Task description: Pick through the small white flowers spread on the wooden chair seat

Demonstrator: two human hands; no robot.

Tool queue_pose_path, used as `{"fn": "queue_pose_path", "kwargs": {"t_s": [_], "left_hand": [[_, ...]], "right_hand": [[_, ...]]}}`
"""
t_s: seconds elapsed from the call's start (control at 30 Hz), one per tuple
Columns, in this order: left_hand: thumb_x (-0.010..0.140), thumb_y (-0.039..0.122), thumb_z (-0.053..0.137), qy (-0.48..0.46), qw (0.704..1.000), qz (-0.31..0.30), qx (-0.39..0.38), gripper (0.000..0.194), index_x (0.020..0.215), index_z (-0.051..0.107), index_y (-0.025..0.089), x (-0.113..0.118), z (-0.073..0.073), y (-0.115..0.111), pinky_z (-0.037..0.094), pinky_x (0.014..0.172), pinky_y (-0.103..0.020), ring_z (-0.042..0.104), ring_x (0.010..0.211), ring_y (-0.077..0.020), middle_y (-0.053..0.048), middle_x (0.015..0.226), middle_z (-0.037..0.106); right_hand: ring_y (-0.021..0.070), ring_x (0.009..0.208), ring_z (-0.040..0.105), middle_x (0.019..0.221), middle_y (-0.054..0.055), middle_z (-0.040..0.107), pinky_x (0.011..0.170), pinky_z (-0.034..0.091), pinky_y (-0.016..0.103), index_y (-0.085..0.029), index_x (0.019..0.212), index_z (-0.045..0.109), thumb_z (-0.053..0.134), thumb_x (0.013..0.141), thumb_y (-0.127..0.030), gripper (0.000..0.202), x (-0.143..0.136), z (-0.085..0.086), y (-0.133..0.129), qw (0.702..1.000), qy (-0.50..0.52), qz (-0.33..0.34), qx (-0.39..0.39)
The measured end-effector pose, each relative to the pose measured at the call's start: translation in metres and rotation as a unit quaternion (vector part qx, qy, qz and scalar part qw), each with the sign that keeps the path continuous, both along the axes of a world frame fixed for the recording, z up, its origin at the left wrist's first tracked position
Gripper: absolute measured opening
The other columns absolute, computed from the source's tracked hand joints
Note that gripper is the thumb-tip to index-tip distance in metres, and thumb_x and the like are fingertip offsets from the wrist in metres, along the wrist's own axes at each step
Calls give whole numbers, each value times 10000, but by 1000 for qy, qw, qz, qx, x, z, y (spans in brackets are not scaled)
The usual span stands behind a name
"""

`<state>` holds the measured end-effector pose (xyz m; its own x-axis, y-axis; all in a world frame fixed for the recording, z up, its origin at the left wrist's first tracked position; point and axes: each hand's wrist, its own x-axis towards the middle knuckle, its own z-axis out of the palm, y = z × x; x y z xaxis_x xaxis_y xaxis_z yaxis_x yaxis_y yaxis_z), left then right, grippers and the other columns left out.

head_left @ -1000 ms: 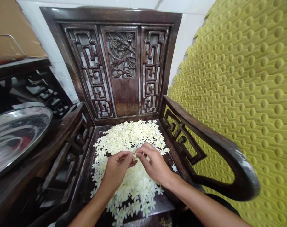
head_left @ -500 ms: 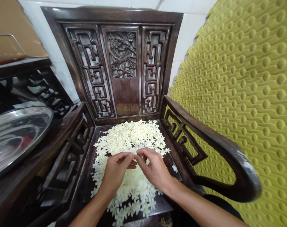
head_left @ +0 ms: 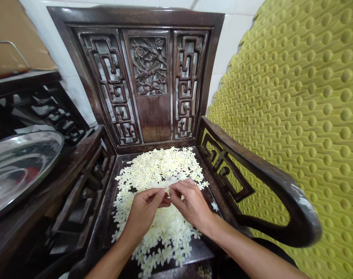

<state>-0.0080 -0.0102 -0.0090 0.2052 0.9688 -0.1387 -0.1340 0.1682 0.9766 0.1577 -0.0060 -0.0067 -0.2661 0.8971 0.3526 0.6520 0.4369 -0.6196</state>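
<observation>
Over the chair seat my two hands meet fingertip to fingertip above a spread of small white flowers (head_left: 164, 224). A small pale flower (head_left: 167, 190) shows between the fingertips, partly hidden by them. My left hand (head_left: 145, 207) pinches at its left side with thumb and forefinger. From the right, my right hand (head_left: 190, 201) has thumb and forefinger closed at the same spot. More white flowers (head_left: 164, 162) lie heaped toward the back of the seat, and one lone flower (head_left: 214, 205) lies near its right edge.
The dark wooden chair has a carved backrest (head_left: 153, 120) and a curved right armrest (head_left: 269, 178). At the left, a shiny metal tray (head_left: 45, 155) rests by the left armrest (head_left: 77, 166). A yellow-green dimpled mat (head_left: 310, 97) stands along the right side.
The fingertips have drawn slightly apart, and the pale flower between them shows more clearly. My right hand has shifted a little. The flowers on the seat look the same.
</observation>
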Motion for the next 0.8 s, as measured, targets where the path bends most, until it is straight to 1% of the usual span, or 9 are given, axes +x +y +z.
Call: {"fn": "queue_pose_path", "kwargs": {"t_s": [0.17, 0.3, 0.43, 0.6, 0.8], "left_hand": [[851, 383, 705, -14, 1000, -6, -1, 277, 927, 783, 129, 1, 2, -2, 593, 858, -409, 732, 812, -234, -92, 874, 789], [766, 293, 795, -30, 999, -13, -5, 225, 932, 770, 144, 0, 0, -2, 584, 847, -359, 717, 862, -221, -83, 923, 786], [713, 238, 830, -30, 1000, -2, -6, 208, 884, 759, 143, 1, -4, 0, 574, 795, -306, 701, 815, -191, -63, 864, 775], [723, 266, 822, -29, 999, 11, -10, 202, 861, 750, 136, 1, -7, 2, 572, 750, -295, 695, 755, -176, -57, 835, 766], [717, 273, 819, -14, 1000, 21, 8, 191, 838, 753, 141, 2, -4, 1, 577, 711, -282, 700, 717, -174, -48, 792, 766]], "right_hand": [[143, 662, 584, 741, -5, 697, 757, 357, 302, -182, 824, 650, 597, 938, -135, 135, 1, 1, 0, 1000, 2, 7, 7], [154, 691, 592, 743, -4, 698, 757, 366, 300, -185, 798, 647, 616, 921, -125, 140, 3, 1, 1, 1000, 3, 4, 6], [156, 710, 596, 752, -5, 700, 752, 378, 294, -188, 784, 632, 580, 939, -125, 176, 4, 1, 2, 1000, 14, 12, -13], [152, 700, 594, 736, -10, 693, 737, 386, 289, -190, 763, 628, 546, 959, -149, 217, 3, 4, 1, 999, 37, 15, -34], [149, 653, 570, 657, -16, 658, 690, 396, 279, -190, 753, 654, 530, 973, -203, 252, 4, 6, 0, 997, 54, 15, -51]]}}
